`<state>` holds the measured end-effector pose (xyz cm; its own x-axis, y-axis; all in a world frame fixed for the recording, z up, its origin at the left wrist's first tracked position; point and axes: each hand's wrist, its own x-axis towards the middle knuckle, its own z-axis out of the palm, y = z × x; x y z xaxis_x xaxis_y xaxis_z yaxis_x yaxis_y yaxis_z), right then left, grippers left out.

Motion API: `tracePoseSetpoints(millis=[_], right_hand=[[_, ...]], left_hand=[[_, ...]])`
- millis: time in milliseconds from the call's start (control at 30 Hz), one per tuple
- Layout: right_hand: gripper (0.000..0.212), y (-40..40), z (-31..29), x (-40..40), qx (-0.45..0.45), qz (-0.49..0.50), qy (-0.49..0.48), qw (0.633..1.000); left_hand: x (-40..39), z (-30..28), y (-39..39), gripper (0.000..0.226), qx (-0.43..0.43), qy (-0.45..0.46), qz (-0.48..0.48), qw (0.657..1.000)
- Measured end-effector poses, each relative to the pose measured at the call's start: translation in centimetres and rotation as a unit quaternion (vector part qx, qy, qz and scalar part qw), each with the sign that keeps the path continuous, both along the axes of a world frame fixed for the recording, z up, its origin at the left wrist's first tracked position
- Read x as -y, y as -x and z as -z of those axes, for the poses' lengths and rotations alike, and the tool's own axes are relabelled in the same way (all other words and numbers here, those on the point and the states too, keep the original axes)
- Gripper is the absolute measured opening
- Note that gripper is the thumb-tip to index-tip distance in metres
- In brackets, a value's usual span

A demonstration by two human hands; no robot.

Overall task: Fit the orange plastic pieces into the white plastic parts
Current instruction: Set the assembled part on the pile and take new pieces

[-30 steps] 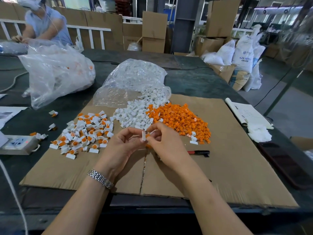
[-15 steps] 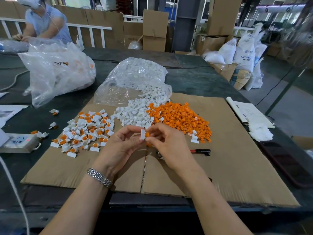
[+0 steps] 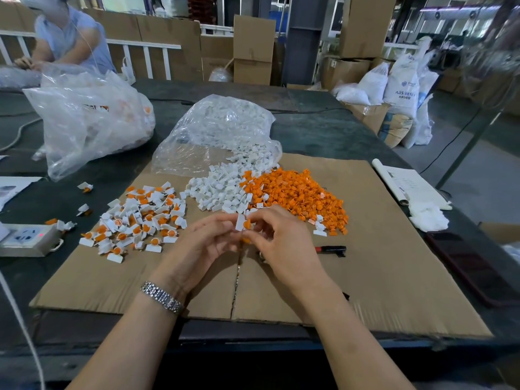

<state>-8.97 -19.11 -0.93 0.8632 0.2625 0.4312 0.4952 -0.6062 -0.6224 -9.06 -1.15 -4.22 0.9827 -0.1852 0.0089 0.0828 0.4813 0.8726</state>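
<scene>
Cardboard (image 3: 380, 277) carries the work: a pile of fitted pieces (image 3: 138, 223) lies at left, while far larger heaps of white parts (image 3: 219, 190) and orange pieces (image 3: 295, 195) wait untouched. A pen (image 3: 330, 249) lies near. Left hand (image 3: 202, 243) pinches one white part (image 3: 240, 222); right hand (image 3: 281, 240) presses an orange piece (image 3: 247, 224) against it, apparently not yet seated.

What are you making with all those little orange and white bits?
A person is snapping small plastic pieces together over a sheet of cardboard. The left hand pinches a white part while the right hand holds an orange piece against it. Loose white parts and loose orange pieces lie in heaps just beyond the hands, and a pile of joined ones sits to the left.
</scene>
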Motion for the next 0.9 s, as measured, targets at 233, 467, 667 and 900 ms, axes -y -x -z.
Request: tracePoseSetpoints(millis=[233, 467, 667, 900], right_hand=[[0.021, 0.1, 0.21, -0.34, 0.026, -0.004, 0.07, 0.997], [0.02, 0.29, 0.07, -0.5, 0.008, -0.023, 0.013, 1.0], [0.019, 0.26, 0.3, -0.54, 0.004, -0.022, -0.007, 1.0], [0.031, 0.39, 0.21, 0.15, -0.045, -0.023, 0.015, 0.999]], left_hand=[[-0.06, 0.26, 0.06, 0.02, 0.001, -0.032, -0.037, 0.999], [-0.05, 0.2, 0.19, 0.016, -0.004, -0.041, -0.052, 0.998], [-0.02, 0.07, 0.28, 0.015, -0.012, -0.042, -0.055, 0.998], [0.39, -0.33, 0.47, 0.009, -0.03, -0.038, -0.076, 0.996]])
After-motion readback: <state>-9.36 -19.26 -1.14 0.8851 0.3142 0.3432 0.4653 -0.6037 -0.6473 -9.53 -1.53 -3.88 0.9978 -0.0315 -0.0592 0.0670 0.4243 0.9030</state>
